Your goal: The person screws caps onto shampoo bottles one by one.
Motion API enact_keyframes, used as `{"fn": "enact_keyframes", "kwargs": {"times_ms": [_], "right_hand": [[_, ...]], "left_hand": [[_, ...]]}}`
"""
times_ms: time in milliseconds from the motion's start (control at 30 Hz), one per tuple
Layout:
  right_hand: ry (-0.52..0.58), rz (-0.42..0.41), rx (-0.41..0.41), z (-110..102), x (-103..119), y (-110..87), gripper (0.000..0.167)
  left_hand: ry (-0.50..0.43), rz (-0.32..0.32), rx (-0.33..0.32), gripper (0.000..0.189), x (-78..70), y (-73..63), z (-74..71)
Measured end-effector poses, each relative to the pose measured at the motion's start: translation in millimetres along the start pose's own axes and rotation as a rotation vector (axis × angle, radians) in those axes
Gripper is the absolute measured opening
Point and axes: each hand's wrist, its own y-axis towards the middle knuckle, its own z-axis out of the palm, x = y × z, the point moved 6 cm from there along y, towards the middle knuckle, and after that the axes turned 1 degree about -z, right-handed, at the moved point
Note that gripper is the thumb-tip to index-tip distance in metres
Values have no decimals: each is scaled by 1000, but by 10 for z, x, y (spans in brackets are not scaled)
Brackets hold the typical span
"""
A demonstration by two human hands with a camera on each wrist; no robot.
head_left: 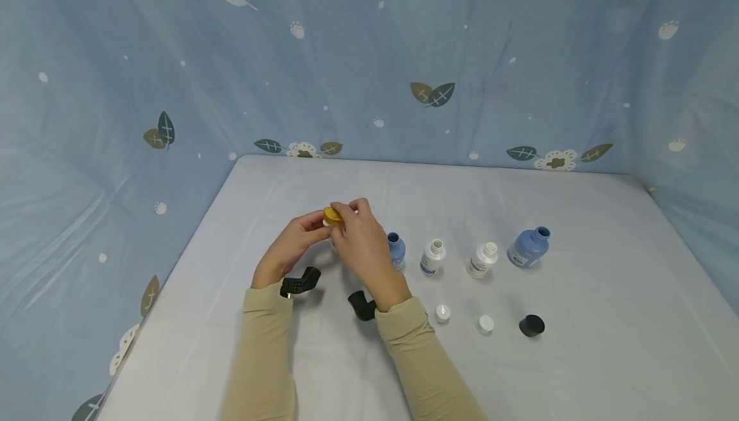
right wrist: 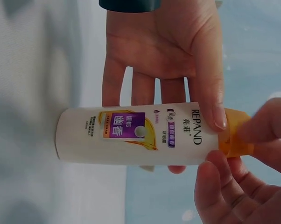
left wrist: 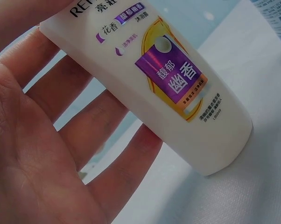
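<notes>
A white body wash bottle (right wrist: pixel 89 135) with a purple label and a yellow cap (head_left: pixel 331 215) is between my two hands. My left hand (head_left: pixel 293 246) holds it by the upper body, thumb on the front and fingers behind. With thumb and fingers, my right hand (head_left: pixel 365 248) pinches the yellow cap, which sits on the bottle's neck. In the left wrist view, the lower part of the bottle (left wrist: pixel 224 144) hangs tilted over the white cloth. Most of its body is hidden behind the right hand in the head view.
Right of the hands stand a blue bottle (head_left: pixel 396 251), a white bottle (head_left: pixel 433 257), another white bottle (head_left: pixel 482 260) and a tilted blue bottle (head_left: pixel 528 248), all uncapped. Nearer lie two white caps (head_left: pixel 442 313) and a black cap (head_left: pixel 532 325). A patterned blue curtain (head_left: pixel 369 55) borders the table.
</notes>
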Motion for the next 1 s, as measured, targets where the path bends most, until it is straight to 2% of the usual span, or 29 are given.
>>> {"fn": "enact_keyframes", "kwargs": {"times_ms": [267, 467, 600, 767, 1000], "right_hand": [[12, -14, -12, 5, -16, 2, 32], [7, -9, -21, 7, -35, 8, 34], [4, -6, -31, -6, -36, 8, 37], [23, -18, -22, -5, -24, 8, 39], [16, -60, -20, 14, -5, 11, 39]], "left_hand": [[-8, -9, -4, 41, 94, 34, -16], [8, 9, -9, 44, 247, 95, -64], [4, 26, 4, 45, 262, 115, -66], [-5, 14, 7, 43, 228, 103, -59], [-17, 20, 26, 42, 27, 22, 4]]}}
